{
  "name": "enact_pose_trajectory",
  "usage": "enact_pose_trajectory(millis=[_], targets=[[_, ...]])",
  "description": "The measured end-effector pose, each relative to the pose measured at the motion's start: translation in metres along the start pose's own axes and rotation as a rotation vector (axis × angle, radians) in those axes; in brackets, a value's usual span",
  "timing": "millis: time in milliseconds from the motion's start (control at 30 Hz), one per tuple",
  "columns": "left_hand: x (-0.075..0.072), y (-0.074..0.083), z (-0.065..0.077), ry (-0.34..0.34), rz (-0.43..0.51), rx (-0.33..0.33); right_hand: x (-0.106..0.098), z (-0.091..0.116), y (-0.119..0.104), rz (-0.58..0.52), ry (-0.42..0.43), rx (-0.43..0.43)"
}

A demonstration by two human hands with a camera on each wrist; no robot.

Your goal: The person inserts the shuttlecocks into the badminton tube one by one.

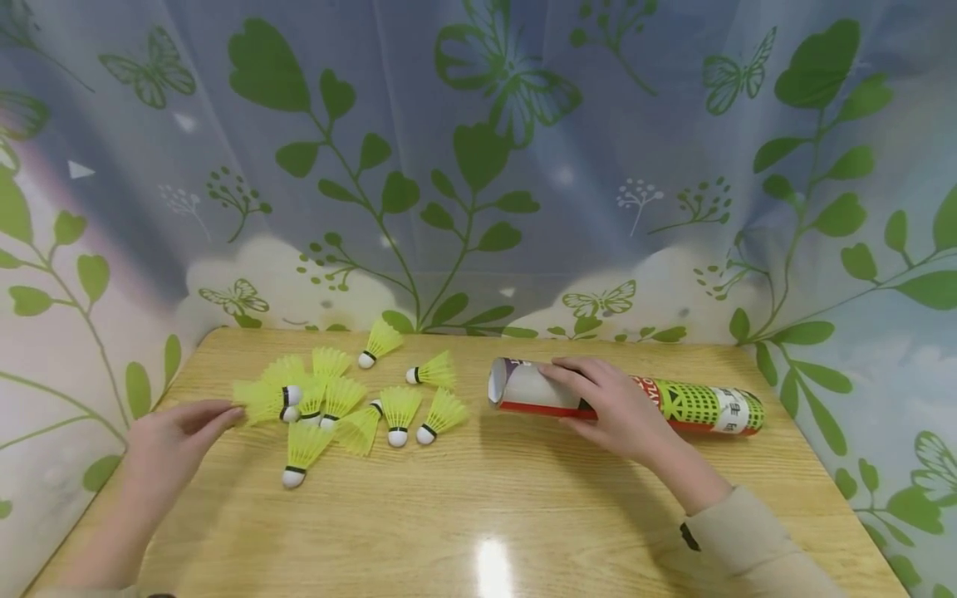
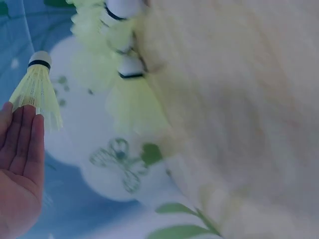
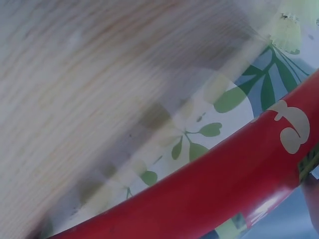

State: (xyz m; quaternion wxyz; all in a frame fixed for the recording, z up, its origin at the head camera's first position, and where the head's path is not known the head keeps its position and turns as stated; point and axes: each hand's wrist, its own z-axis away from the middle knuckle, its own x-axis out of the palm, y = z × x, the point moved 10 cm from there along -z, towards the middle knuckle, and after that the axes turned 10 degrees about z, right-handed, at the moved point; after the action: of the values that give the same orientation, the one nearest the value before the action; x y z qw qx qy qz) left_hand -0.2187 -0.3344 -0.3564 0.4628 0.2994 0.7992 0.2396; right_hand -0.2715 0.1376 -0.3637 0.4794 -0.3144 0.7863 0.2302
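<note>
My left hand [image 1: 170, 444] pinches a yellow shuttlecock [image 2: 39, 82] by the rim of its skirt, its white cork tip pointing away from the fingers. In the head view this shuttlecock overlaps the left end of a loose pile of shuttlecocks [image 1: 342, 400], most with corks toward me. To the right, my right hand [image 1: 620, 411] grips a long cylindrical shuttlecock tube [image 1: 691, 403] from above, thumb on the near side and fingers over the top. The tube lies lengthwise with its left end facing the pile; red printing fills much of the right wrist view.
Both hands are over a wooden table [image 1: 419, 531] with a bright light reflection near its front. A curtain [image 1: 478, 208] printed with leaves and butterflies hangs along the back and both sides. Single shuttlecocks [image 1: 381, 342] lie behind and right of the pile.
</note>
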Motion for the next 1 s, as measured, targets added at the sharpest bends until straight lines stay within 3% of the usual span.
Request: enact_pose_trajectory(millis=[200,367,633,1000], targets=[[0.02,0.031,-0.016,-0.045,0.007,0.015,-0.01,-0.001,-0.003,-0.005,0.038,-0.015],[0.031,0.063,-0.025,-0.018,0.032,0.071,-0.015,-0.002,-0.004,-0.012,0.051,-0.019],[0.051,0.111,-0.038,-0.013,0.139,0.159,-0.024,-0.005,-0.002,-0.077,0.075,0.003],[0.087,0.165,-0.047,-0.091,0.324,0.244,-0.036,-0.008,0.001,-0.186,0.139,0.036]])
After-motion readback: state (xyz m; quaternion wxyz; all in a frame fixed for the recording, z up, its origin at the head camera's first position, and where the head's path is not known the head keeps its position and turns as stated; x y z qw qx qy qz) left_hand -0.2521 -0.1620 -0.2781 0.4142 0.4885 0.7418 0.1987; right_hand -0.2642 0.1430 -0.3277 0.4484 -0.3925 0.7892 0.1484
